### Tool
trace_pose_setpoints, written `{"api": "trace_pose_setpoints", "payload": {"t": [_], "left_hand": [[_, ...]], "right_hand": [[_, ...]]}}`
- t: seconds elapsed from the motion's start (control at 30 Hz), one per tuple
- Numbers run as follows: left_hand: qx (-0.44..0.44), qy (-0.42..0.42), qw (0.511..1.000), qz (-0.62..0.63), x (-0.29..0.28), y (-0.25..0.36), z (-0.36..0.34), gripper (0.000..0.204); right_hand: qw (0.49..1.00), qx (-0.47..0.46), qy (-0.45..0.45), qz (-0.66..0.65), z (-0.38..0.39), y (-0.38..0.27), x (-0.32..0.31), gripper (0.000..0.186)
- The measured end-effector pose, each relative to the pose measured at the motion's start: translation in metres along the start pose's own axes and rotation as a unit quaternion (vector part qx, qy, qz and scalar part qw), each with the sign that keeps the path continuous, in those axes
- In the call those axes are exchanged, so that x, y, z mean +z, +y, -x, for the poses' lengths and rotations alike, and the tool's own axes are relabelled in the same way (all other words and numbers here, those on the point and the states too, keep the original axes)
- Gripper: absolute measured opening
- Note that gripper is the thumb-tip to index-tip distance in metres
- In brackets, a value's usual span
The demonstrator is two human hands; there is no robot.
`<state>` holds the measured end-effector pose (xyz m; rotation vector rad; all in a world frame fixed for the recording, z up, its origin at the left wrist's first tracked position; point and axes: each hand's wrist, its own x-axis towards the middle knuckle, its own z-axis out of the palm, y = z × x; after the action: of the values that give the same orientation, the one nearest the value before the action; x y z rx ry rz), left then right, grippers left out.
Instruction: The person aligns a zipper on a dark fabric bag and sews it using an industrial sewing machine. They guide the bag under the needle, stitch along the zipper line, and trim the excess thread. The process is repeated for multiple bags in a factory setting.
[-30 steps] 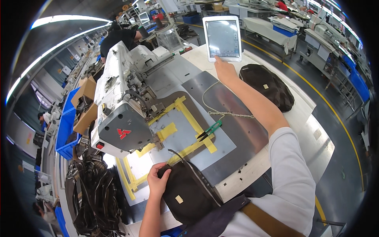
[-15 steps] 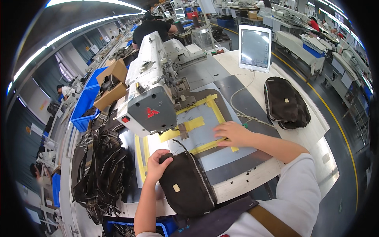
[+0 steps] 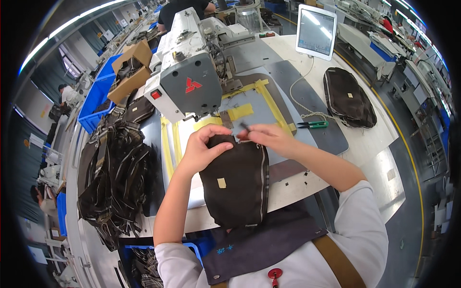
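The left hand (image 3: pixel 204 149) is grasping the upper left corner of a dark brown pouch (image 3: pixel 235 192), its thumb pressing on the near face and its fingers curling behind the edge; the right hand (image 3: pixel 272 140) is touching the pouch's upper right corner, its fingertips meeting near the top of the zipper (image 3: pixel 265 177), though blur is hiding whether they are pinching the small dark tip showing there; the pouch is lying in front of the person, its top part reaching over the metal plate and its bottom coming close to the dark apron (image 3: pixel 269 247); a small pale patch (image 3: pixel 221 183) is showing on its face; the sewing machine (image 3: pixel 187 89) is standing just beyond the hands, with yellow tape (image 3: pixel 276 111) framing the work area beneath it; green snips (image 3: pixel 314 125) are lying to the right, near a pale cord (image 3: pixel 294 89); a second pouch (image 3: pixel 348 98) is resting farther right on the bench (image 3: pixel 379 156), below a white tablet (image 3: pixel 316 32); a heap of dark cloth pieces (image 3: pixel 115 173) is spreading along the left side, near a blue bin (image 3: pixel 91 115) and a cardboard box (image 3: pixel 137 84).
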<state>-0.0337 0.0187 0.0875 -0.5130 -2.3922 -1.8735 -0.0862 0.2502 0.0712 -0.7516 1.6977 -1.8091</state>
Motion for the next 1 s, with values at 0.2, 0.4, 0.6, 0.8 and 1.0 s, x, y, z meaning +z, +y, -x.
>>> {"api": "trace_pose_setpoints", "payload": {"t": [0.2,0.4,0.6,0.8,1.0], "left_hand": [[-0.015,0.083,0.992,-0.090,0.009,0.001,0.017,0.027],[-0.012,0.098,0.990,-0.105,0.009,-0.005,0.027,0.029],[-0.022,0.075,0.987,-0.141,0.008,0.000,0.026,0.028],[0.064,0.102,0.968,-0.218,0.009,-0.012,0.024,0.022],[0.148,0.110,0.934,-0.304,0.004,-0.031,0.020,0.015]], "right_hand": [[0.995,-0.060,0.038,0.066,-0.010,0.009,0.025,0.020],[0.997,-0.023,0.056,0.051,-0.015,0.019,0.029,0.019],[0.986,-0.042,0.029,0.159,-0.023,0.013,0.027,0.016],[0.989,-0.022,0.056,0.139,-0.034,0.019,0.031,0.013],[0.998,0.046,0.052,-0.007,-0.049,0.031,0.031,0.015]]}}
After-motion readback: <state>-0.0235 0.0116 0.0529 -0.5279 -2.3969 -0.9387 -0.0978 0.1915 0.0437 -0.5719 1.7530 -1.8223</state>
